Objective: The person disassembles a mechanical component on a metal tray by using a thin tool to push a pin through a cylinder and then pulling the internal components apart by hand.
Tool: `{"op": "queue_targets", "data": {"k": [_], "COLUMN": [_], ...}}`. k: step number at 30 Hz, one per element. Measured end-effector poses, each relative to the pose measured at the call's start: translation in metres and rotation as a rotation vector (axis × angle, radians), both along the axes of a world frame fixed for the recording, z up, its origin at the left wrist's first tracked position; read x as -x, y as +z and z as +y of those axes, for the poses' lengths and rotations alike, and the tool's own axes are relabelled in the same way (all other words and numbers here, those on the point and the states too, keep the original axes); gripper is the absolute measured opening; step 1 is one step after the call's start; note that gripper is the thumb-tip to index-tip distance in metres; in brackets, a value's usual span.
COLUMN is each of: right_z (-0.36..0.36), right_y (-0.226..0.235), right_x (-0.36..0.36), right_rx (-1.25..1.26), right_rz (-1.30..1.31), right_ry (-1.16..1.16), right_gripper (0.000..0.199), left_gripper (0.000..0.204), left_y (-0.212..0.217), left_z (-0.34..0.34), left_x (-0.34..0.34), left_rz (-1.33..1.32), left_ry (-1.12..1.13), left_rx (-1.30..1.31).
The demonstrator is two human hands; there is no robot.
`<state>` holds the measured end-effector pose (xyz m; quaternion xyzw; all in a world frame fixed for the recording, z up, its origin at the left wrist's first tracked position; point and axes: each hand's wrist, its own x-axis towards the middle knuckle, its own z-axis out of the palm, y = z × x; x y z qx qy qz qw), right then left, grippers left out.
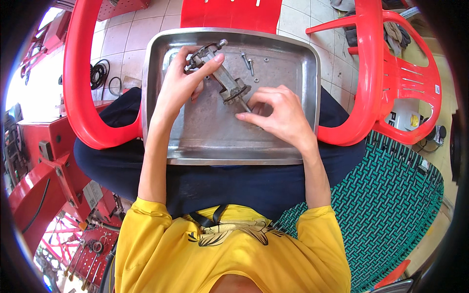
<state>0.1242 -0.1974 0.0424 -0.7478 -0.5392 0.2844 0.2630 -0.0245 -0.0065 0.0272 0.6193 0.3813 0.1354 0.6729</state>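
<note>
left hand (178, 83) clamped around the upper end of a grimy metal mechanical part (222, 78), held over a steel tray (195, 141) resting on the lap. right hand (278, 115) pinching the part's lower end between thumb and fingertips, close to the toothed gear section. two loose bolts (248, 62) and small nuts lying on the tray's far side. red plastic chairs (386, 73) standing ahead, green woven mat (391, 195) at right.
</note>
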Motion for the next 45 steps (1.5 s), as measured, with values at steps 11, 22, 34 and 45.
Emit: {"op": "queue_targets", "data": {"k": [11, 22, 34, 45], "right_z": [-0.001, 0.001, -0.001, 0.000], "right_y": [-0.004, 0.000, 0.010, 0.006], "right_x": [0.003, 0.008, 0.006, 0.000], "right_rx": [0.276, 0.263, 0.335, 0.316], "right_rz": [-0.004, 0.045, 0.268, 0.280], "right_ry": [-0.016, -0.050, -0.180, -0.167], "right_gripper": [0.039, 0.038, 0.028, 0.029], "left_gripper": [0.044, 0.056, 0.061, 0.050], "left_y": [-0.021, -0.027, -0.037, -0.031], "left_z": [-0.002, 0.004, 0.007, 0.004], "left_x": [-0.004, -0.001, 0.002, 0.016], "left_rz": [0.140, 0.157, 0.213, 0.258], "left_ry": [-0.185, -0.221, -0.288, -0.316], "left_rx": [-0.564, -0.621, -0.632, -0.850]}}
